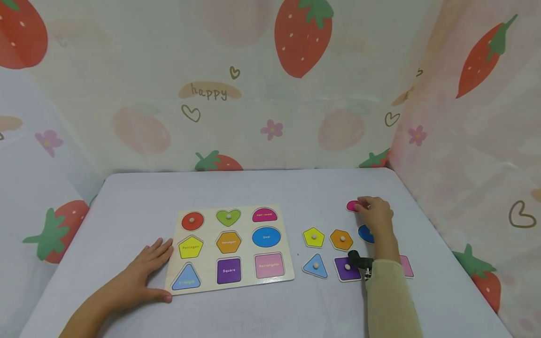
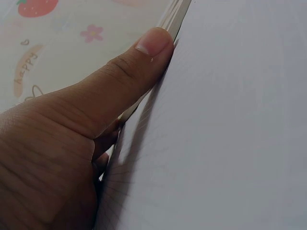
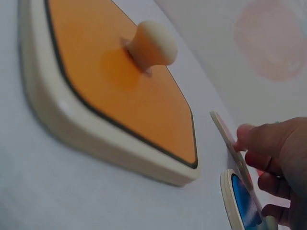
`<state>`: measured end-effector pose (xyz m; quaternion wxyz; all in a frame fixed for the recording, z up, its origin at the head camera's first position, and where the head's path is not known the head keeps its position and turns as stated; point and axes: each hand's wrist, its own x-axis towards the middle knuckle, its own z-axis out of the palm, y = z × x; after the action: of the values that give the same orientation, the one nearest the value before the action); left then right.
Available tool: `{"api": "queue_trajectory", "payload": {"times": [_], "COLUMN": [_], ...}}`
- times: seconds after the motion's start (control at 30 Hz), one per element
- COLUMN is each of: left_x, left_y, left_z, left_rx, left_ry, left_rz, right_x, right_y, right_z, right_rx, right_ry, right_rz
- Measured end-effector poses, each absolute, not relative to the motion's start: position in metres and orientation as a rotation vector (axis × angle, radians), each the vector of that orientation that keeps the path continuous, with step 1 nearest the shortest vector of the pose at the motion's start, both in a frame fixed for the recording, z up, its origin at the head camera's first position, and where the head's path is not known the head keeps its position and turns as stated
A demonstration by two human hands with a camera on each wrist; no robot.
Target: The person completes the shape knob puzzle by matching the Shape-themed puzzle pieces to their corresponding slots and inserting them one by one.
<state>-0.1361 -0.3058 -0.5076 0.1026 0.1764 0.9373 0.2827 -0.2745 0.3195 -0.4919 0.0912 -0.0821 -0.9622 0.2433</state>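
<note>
A wooden shape puzzle board (image 1: 207, 217) lies on the table, with the red circle piece (image 1: 184, 220) and green heart piece (image 1: 221, 215) in their places. Along its left edge rests my left hand (image 1: 139, 277), fingers spread and thumb by the near corner. The left wrist view shows the thumb (image 2: 129, 67) touching the board's edge. At the far right my right hand (image 1: 377, 216) pinches the pink half-round piece (image 1: 352, 205) by its knob. In the right wrist view this piece (image 3: 225, 132) stands tilted beside the blue oval piece (image 3: 242, 203), above the tabletop.
Between board and right arm lie a yellow pentagon (image 1: 310, 240), orange hexagon (image 1: 336, 242), blue triangle (image 1: 314, 271) and purple square (image 1: 342, 274), each with a knob. A pink rectangle (image 1: 407, 266) shows partly behind the sleeve (image 1: 393, 300). Strawberry-print cloth (image 1: 253, 136) walls the table.
</note>
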Motion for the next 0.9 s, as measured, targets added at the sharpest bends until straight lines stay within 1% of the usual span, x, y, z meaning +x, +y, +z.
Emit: {"api": "queue_trajectory", "payload": {"times": [0.53,0.9], "left_x": [-0.136,-0.137], "left_y": [-0.305,-0.306], "left_z": [-0.507,-0.509], "left_rx": [0.529,0.528], "left_ry": [2.767,2.772], "left_rz": [0.835,0.834], "right_x": [-0.275,-0.274], "right_y": [0.321,0.322], "right_z": [-0.491,-0.473], "right_rx": [-0.288,-0.211], "right_ry": [-2.901,-2.811], "right_rz": [0.726,0.777]}}
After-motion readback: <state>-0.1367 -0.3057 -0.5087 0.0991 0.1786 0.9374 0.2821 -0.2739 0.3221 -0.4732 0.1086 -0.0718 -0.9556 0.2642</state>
